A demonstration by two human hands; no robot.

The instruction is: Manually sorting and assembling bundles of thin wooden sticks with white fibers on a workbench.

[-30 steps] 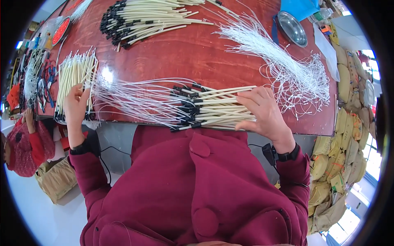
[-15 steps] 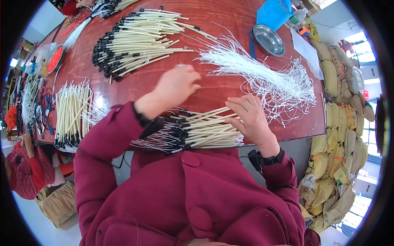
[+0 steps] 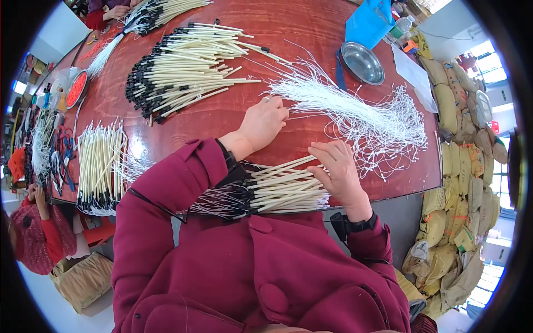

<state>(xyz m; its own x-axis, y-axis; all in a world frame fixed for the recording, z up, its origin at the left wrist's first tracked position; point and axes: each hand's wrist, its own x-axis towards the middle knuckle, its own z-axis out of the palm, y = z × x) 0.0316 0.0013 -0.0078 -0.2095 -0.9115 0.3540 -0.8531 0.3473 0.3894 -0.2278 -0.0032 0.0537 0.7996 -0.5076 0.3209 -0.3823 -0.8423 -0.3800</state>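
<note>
On the tabletop's [image 3: 297,30] near edge — cream rods [image 3: 288,190], your right hand [image 3: 337,166] at their ends, fingers parted, seemingly empty. Beyond — your left hand [image 3: 264,119], fingers curled, grip untellable, beside white cords [image 3: 363,115]. Step, seemingly: singling out a cord; next calls for a fine pinch.

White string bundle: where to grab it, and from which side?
Probably the middle of the white string bundle, right hand coming from above and gripping across it: strands run roughly parallel there, while the left end fans out and the right end tangles into loops.
</note>
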